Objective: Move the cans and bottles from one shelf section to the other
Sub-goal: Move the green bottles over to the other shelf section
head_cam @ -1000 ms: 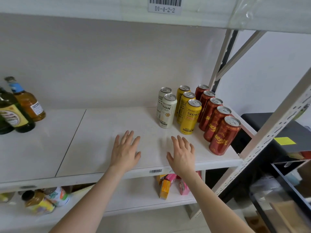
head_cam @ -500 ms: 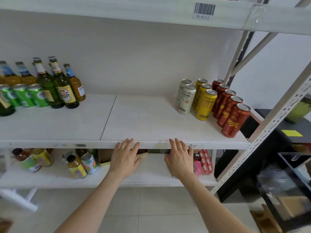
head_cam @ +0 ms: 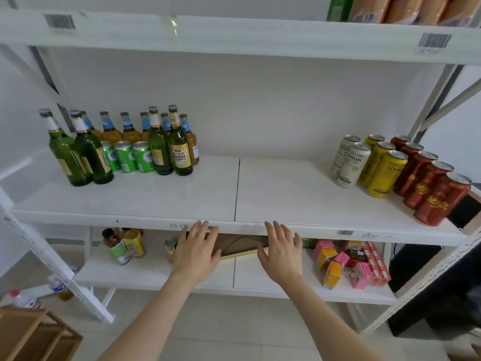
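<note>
Reaching forward in the head view, I hold both palms down in front of the middle shelf's (head_cam: pixel 286 201) front edge, at the lower centre of the frame. My left hand (head_cam: pixel 196 252) has its fingers (head_cam: pixel 201 229) straight and slightly spread, with nothing in them. My right hand (head_cam: pixel 282 252) is the same, its fingers (head_cam: pixel 270 230) fanned and empty. The fingertips of both overlap the shelf's front lip; I cannot tell whether they touch it.

A dark seam (head_cam: pixel 237 188) splits the shelf into two sections. At the left, upright and bunched together, stand tall green bottles (head_cam: pixel 78 152) with gold labels and white neck wraps, amber bottles (head_cam: pixel 109 128) with blue neck labels behind them, and three short green cans (head_cam: pixel 127 156) between. At the far right stand tall cans in rows running back: two white cans (head_cam: pixel 350 162), three yellow cans (head_cam: pixel 385 170), and five red cans (head_cam: pixel 429 188) with gold lettering nearest the shelf's right end.

On the lower shelf (head_cam: pixel 156 272) sit a few small bottles at the left and pink and orange cartons (head_cam: pixel 346 264) at the right. A wooden crate (head_cam: pixel 31 334) shows at the bottom left corner.
</note>
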### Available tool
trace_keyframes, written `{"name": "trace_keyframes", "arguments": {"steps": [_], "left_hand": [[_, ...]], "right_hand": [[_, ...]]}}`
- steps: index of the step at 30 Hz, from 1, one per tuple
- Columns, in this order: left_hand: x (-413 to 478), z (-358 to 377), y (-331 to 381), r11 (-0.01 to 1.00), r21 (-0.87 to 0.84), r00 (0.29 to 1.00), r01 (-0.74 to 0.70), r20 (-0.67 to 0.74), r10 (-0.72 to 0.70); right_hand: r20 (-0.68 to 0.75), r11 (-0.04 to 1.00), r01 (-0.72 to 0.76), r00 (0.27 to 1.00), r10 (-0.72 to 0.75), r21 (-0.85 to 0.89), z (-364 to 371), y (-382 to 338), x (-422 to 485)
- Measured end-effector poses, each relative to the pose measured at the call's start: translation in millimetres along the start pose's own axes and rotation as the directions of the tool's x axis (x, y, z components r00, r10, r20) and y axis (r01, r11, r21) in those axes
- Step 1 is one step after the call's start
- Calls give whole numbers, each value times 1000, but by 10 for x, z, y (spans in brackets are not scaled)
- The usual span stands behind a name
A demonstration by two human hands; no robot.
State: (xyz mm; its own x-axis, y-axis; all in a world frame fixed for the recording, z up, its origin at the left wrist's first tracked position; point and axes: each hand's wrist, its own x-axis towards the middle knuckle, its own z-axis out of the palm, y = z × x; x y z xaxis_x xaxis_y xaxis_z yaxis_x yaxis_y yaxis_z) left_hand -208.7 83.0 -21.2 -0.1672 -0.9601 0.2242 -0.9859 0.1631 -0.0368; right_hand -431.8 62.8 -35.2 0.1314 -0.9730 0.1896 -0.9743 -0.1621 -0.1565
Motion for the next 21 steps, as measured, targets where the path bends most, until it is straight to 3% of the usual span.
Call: {"name": "trace_keyframes", "arguments": {"steps": [11,21], "left_hand": [[-296,-63,-1603,999,17,999,42,-6,-42],[-25,84,-2911,991,19,991,135,-29,-134]], "right_hand": [[15,998,-3,1000,2,55,302,-1589,272],[-4,997,56,998,-56,54,619,-2742,1049]]}}
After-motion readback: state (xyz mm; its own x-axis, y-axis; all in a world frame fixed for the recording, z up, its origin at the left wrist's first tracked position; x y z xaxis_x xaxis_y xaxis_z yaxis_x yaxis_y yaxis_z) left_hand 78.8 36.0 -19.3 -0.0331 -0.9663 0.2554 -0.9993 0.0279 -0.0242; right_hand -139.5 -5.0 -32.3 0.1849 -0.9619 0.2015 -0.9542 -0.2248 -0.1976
